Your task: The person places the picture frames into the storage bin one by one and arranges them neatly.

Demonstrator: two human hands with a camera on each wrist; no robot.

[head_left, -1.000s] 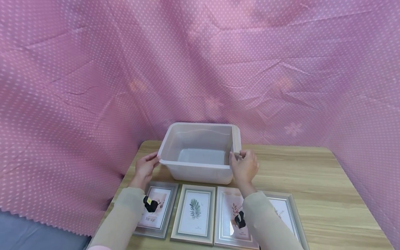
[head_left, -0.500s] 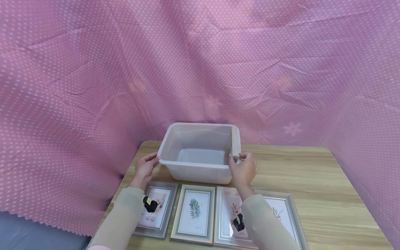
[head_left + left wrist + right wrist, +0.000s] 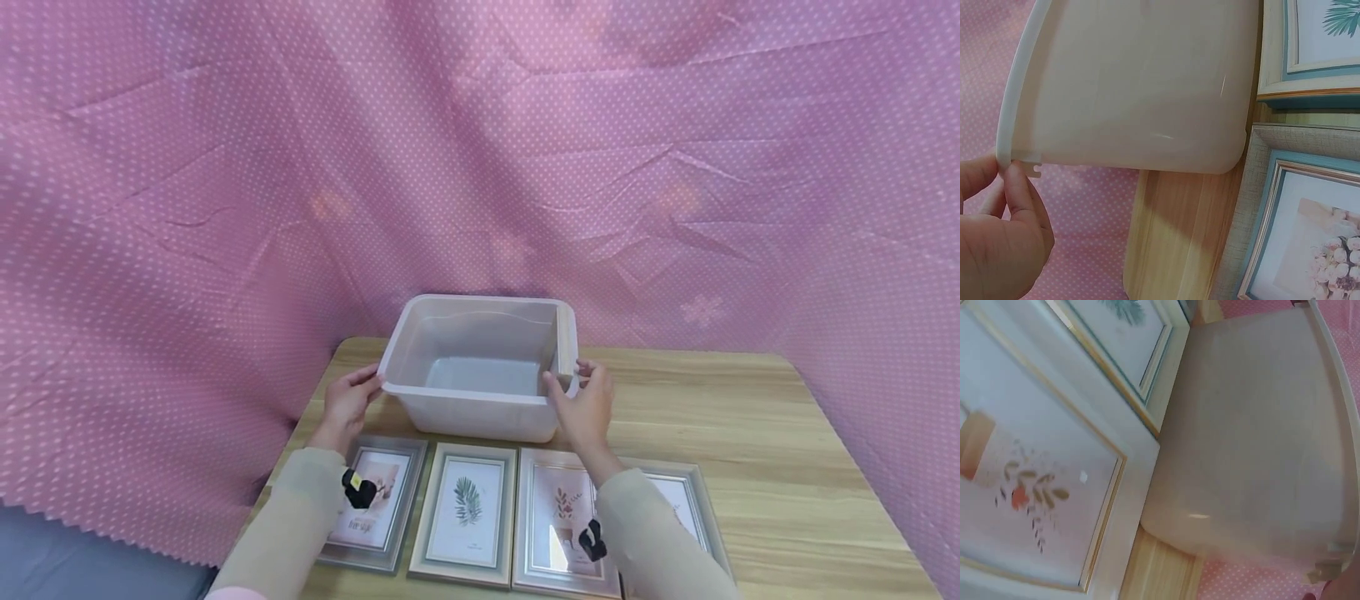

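A whitish plastic bin (image 3: 480, 418) stands near the back of the table. At its front left corner my left hand (image 3: 347, 410) pinches the rim, seen close up in the left wrist view with the thumb and a finger on the rim (image 3: 1005, 128). My right hand (image 3: 588, 410) straddles the front right corner, thumb inside and fingers outside the wall. Between them shows the end of a flat, pale-edged picture frame (image 3: 566, 342), standing on edge along the bin's right wall. In the right wrist view only fingertips (image 3: 1342, 591) show at the lower right.
Several picture frames lie face up in a row before the bin, among them a leaf print (image 3: 467, 508), a grey frame (image 3: 416, 479) and a pink plant print (image 3: 534, 550). Wood-grain tabletop (image 3: 697, 400) extends to the right. Pink dotted cloth (image 3: 480, 167) hangs behind.
My right hand has shifted slightly at the corner, its thumb spreading a little left and its forearm moving right. More of the standing frame's near end shows. The left hand and bin stay put.
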